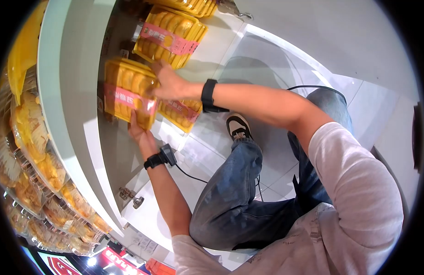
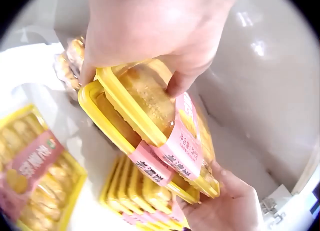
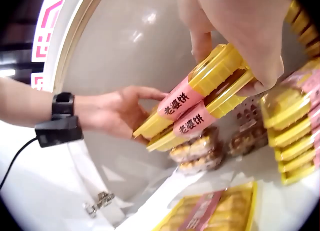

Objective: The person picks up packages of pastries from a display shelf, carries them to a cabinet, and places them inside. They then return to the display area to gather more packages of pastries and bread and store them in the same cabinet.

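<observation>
Two yellow trays of round pastries [image 1: 125, 98], stacked one on the other with clear lids and pink paper bands, are held between both hands. My left hand [image 1: 139, 134] grips one end; in the left wrist view its thumb lies on the upper lid. At the opposite end, my right hand [image 1: 171, 85] grips both trays, and the right wrist view shows its fingers bent around their edges. The held trays are tilted inside a white cabinet. Just beyond the right hand stands a stack of similar trays [image 1: 168, 36]. Another pastry tray [image 1: 182, 113] lies below the held pair.
Bagged pastries [image 3: 200, 153] sit behind the held trays. A white cabinet door [image 1: 340, 36] stands at the upper right, and a metal hinge [image 1: 133, 198] juts out near the left forearm. Clear packs of baked goods [image 1: 33, 137] line the outer display at left.
</observation>
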{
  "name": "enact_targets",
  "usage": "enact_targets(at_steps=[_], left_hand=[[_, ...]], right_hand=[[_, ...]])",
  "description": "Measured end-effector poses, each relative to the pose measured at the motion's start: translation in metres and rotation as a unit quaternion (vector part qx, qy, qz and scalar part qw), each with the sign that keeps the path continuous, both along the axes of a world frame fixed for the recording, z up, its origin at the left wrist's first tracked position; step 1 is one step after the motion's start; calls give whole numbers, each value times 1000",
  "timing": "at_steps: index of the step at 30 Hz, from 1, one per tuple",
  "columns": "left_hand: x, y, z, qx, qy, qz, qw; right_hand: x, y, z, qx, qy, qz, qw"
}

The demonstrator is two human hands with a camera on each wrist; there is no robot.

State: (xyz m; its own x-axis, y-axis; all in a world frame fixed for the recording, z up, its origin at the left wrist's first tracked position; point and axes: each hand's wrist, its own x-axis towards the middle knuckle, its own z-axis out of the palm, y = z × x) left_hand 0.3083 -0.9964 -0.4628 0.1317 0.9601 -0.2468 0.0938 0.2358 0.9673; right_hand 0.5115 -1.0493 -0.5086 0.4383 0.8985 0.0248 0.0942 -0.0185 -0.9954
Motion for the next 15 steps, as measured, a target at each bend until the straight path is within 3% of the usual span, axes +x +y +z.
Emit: enact_targets(at_steps=[5,7,9,12,13,15], left_hand=[[77,29,5,8,3,-55,998],[101,40,-10,1,3,-58,998],[126,29,-5,-5,57,-23,998],[149,27,-12,3,78,-39,996],[155,31,-20,1,110,0,994],[157,37,-31,2,91,-29,995]], right_hand=[[81,12,25,32,-4,-52,998],[108,14,22,-48,10,-28,998],[126,11,14,-48,22,-49,997],[141,6,2,-62,54,-85,993],[145,5,-1,-70,52,-83,993],[148,1,-6,-94,53,-86,990]])
